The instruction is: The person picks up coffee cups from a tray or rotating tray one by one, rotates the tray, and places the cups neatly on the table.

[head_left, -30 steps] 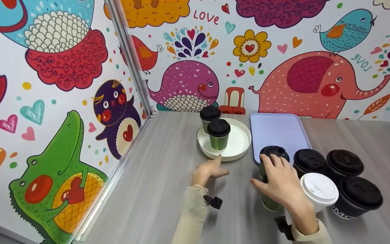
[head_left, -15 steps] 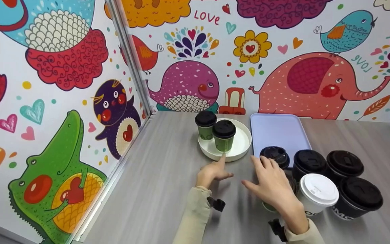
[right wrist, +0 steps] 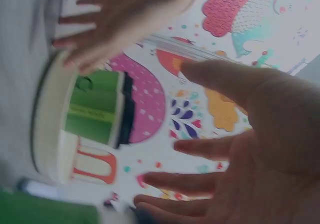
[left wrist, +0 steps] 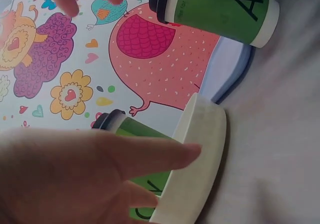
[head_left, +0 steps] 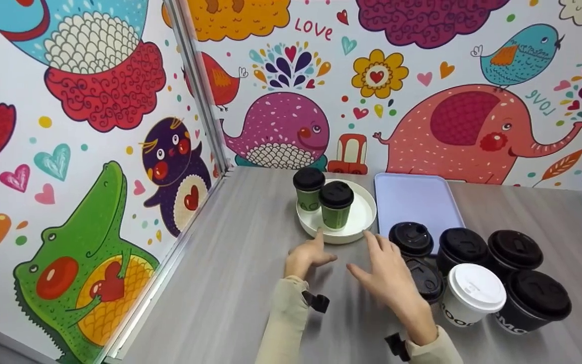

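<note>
Two green paper cups with black lids, a rear one [head_left: 308, 189] and a front one [head_left: 336, 205], stand upright in a round white rimmed plate [head_left: 364, 217]. My left hand [head_left: 308, 257] is at the plate's front left edge with fingers extended. In the left wrist view its thumb overlaps the plate's wall [left wrist: 200, 169]. My right hand [head_left: 389, 270] hovers in front of the plate's right side, fingers spread and holding nothing. In the right wrist view its palm [right wrist: 285, 144] faces the plate and cups.
Right of my right hand stand several lidded cups: green ones with black lids [head_left: 411, 238], black ones [head_left: 538, 298] and a white one [head_left: 475, 290]. A lavender tray [head_left: 415, 197] lies behind them. Printed wall panels [head_left: 271, 126] border the table at the back and left.
My right hand has moved left, from over the green cups at right toward the plate. On the plate, the rear cup has shifted left and the front cup right. My left hand stays near the plate.
</note>
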`<move>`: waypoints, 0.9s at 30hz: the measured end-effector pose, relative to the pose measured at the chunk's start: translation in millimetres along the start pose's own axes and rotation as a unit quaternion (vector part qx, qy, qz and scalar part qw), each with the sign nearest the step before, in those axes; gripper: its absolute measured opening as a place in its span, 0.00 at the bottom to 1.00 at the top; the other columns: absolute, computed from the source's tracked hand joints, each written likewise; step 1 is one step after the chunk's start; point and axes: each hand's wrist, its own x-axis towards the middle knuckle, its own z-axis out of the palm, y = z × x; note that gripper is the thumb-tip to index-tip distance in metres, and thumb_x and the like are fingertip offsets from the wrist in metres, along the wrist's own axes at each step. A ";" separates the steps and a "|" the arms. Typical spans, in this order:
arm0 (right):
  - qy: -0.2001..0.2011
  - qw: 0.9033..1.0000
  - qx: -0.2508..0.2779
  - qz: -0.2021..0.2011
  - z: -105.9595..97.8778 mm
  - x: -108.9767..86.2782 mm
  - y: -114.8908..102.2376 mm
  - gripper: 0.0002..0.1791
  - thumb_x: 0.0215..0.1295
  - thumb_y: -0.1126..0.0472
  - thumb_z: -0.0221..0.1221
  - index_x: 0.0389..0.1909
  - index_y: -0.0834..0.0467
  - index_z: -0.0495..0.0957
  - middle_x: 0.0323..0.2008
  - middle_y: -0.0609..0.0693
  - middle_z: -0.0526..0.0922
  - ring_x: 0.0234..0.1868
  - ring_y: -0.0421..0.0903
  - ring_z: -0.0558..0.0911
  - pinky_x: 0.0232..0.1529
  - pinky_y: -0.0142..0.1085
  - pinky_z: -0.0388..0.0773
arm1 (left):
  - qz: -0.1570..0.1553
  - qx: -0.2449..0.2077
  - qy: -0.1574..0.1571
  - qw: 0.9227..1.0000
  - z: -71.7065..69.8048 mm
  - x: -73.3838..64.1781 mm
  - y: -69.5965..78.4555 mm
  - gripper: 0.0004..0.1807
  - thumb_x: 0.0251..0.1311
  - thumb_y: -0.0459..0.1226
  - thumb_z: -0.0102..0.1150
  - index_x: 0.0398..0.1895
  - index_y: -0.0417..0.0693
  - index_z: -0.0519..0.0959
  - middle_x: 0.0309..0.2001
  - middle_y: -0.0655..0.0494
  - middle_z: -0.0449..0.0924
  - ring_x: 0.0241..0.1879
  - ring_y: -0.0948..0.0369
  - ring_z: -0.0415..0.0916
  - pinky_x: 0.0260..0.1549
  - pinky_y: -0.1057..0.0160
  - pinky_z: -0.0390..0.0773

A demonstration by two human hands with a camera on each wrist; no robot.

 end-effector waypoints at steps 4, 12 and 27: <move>0.019 0.999 0.046 0.014 19.6 13.4 -6.0 0.42 0.63 0.55 0.69 0.72 0.69 0.65 0.66 0.77 0.70 0.66 0.77 0.71 0.66 0.69 0.71 | 0.001 -0.022 0.005 1.000 1.0 1.0 -4.5 0.53 0.67 0.53 0.63 0.84 0.43 0.45 0.73 0.38 0.71 0.72 0.43 0.72 0.69 0.40 0.72; 0.100 0.992 0.075 0.026 56.3 65.1 -9.8 0.42 0.60 0.56 0.70 0.71 0.70 0.65 0.65 0.81 0.67 0.63 0.80 0.72 0.64 0.69 0.71 | -0.018 -0.037 0.016 0.999 -5.7 1.7 -11.0 0.54 0.68 0.52 0.62 0.84 0.39 0.43 0.71 0.37 0.73 0.69 0.45 0.75 0.67 0.47 0.76; -0.014 0.994 0.042 0.104 70.9 156.5 -2.7 0.59 0.59 0.44 0.70 0.83 0.55 0.46 0.81 0.74 0.38 0.80 0.76 0.45 0.73 0.74 0.57 | -0.024 -0.047 0.005 0.999 -8.1 -2.0 -10.3 0.54 0.67 0.50 0.62 0.85 0.42 0.40 0.73 0.42 0.72 0.70 0.45 0.74 0.68 0.47 0.76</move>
